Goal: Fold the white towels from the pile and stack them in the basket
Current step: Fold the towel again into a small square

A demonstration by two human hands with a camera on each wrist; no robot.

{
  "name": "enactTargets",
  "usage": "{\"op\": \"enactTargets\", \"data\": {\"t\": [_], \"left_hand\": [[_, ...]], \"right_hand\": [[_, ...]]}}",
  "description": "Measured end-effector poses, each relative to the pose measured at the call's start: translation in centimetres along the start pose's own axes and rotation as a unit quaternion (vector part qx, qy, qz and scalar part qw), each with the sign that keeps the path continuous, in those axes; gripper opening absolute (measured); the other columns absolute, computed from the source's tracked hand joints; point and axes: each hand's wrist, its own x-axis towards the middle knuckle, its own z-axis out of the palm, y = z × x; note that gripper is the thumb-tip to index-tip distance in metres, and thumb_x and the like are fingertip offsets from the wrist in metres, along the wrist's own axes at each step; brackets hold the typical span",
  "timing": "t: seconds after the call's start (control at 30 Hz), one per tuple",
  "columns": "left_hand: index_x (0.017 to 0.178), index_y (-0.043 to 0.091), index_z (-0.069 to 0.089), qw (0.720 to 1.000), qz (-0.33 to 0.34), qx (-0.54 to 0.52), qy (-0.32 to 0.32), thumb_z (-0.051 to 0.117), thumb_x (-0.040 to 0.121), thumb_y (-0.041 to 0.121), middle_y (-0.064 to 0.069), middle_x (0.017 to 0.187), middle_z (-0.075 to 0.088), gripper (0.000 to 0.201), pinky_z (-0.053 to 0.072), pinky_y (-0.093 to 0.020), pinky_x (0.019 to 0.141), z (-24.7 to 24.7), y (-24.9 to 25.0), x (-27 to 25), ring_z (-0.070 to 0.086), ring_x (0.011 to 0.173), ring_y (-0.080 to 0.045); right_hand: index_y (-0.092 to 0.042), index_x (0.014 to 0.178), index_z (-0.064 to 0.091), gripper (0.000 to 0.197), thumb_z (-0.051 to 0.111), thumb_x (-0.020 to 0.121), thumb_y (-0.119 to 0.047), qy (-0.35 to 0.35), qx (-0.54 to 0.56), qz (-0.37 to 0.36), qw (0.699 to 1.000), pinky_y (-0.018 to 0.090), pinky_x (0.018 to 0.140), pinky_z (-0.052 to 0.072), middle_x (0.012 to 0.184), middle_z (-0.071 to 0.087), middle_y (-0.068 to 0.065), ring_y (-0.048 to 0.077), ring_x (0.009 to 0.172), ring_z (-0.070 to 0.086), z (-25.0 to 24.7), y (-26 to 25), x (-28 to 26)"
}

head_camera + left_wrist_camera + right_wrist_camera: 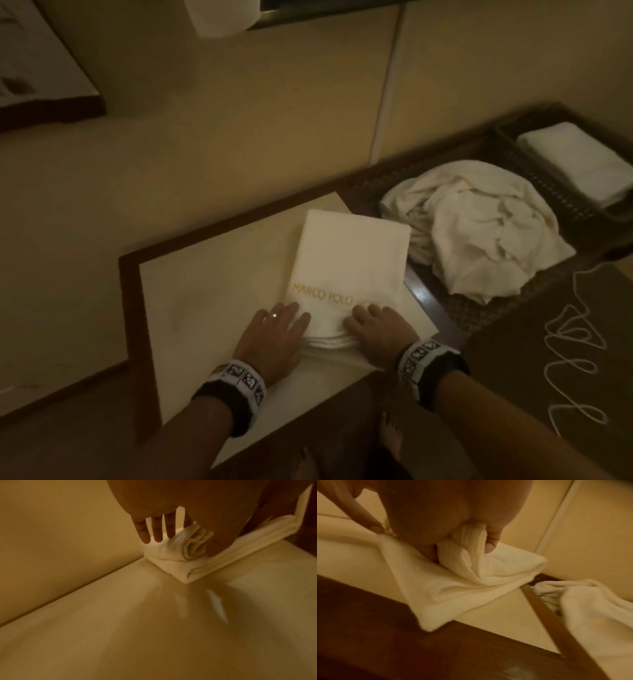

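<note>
Both hands gripping the near end of a folded white towel on a table.

The left hand [274, 330] and right hand [375, 325] each pinch the layered near edge of the folded towel [349, 260], thumbs under and fingers over; orange lettering crosses the towel, which lies on the pale table [212, 291]. To its right sits the crumpled towel pile [479, 233]; beyond the pile, a dark woven basket [548, 185] holds folded towels [579, 161].

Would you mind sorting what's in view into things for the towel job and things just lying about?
For the job: towel being folded, gripped by left hand and right hand; towel pile; basket; folded towel inside.
Lying about: white cord; framed picture.
</note>
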Motion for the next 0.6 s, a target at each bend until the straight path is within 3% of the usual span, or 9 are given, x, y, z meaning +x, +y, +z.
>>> {"op": "enactTargets", "data": {"t": [0.1,0.17,0.27,0.37,0.43,0.5,0.6], "left_hand": [[0.121,0.017,0.049,0.999,0.003,0.007,-0.052,0.080,0.054,0.040,-0.013,0.119,0.063,0.077,0.054,-0.044,0.075,-0.4,1.4,2.6,0.064,0.097,-0.035],[0.112,0.015,0.055,0.998,0.020,0.012,-0.058,0.082,0.050,0.034,-0.014,0.107,0.065,0.070,0.053,-0.041,0.066,-0.7,2.1,4.0,0.065,0.086,-0.034],[0.096,0.012,0.061,0.998,0.061,0.030,-0.015,0.081,0.054,0.017,-0.013,0.089,0.062,0.046,0.049,-0.036,0.052,-0.8,1.9,4.7,0.062,0.068,-0.031],[0.089,0.012,0.052,0.992,0.106,0.012,0.062,0.074,0.061,0.006,-0.011,0.080,0.057,0.036,0.042,-0.032,0.041,-1.0,1.1,4.6,0.055,0.057,-0.028],[0.089,0.013,0.048,0.987,0.132,0.002,0.093,0.069,0.066,0.004,-0.011,0.079,0.055,0.032,0.043,-0.032,0.041,-1.3,1.1,4.5,0.053,0.058,-0.028],[0.090,0.013,0.048,0.985,0.149,0.011,0.090,0.067,0.069,0.006,-0.011,0.078,0.056,0.029,0.043,-0.033,0.044,-1.3,1.4,4.1,0.053,0.058,-0.028],[0.094,0.016,0.054,0.992,0.123,0.020,0.007,0.079,0.059,0.018,-0.009,0.084,0.060,0.043,0.046,-0.032,0.047,0.0,2.0,2.5,0.058,0.060,-0.027]], "right_hand": [[-0.020,0.095,0.048,0.051,0.077,0.054,-0.030,0.020,-0.007,0.059,0.998,0.037,0.051,0.048,0.090,0.059,0.005,0.027,0.070,0.059,-1.1,2.5,-0.8],[-0.019,0.092,0.050,0.044,0.075,0.058,-0.031,0.020,-0.001,0.074,0.997,0.038,0.053,0.048,0.089,0.058,0.004,0.026,0.071,0.058,-1.3,3.7,-1.9],[-0.017,0.094,0.046,0.042,0.076,0.065,-0.021,0.025,0.027,0.079,0.996,0.038,0.052,0.050,0.091,0.056,0.006,0.027,0.072,0.056,-1.1,4.6,-3.6],[-0.018,0.099,0.041,0.047,0.075,0.067,-0.012,0.028,0.045,0.117,0.992,0.040,0.053,0.052,0.098,0.053,0.006,0.026,0.077,0.055,-0.8,4.5,-4.1],[-0.017,0.101,0.046,0.045,0.074,0.067,-0.010,0.014,0.037,0.135,0.990,0.040,0.052,0.051,0.099,0.052,0.006,0.027,0.079,0.054,-0.7,4.1,-4.3],[-0.015,0.106,0.050,0.037,0.069,0.074,-0.011,-0.025,0.036,0.153,0.987,0.041,0.059,0.051,0.105,0.052,0.009,0.031,0.085,0.055,-0.3,3.7,-4.7],[-0.016,0.112,0.048,0.035,0.061,0.080,-0.018,-0.060,0.047,0.193,0.978,0.040,0.070,0.049,0.113,0.050,0.009,0.031,0.094,0.053,0.1,3.4,-5.3]]}}
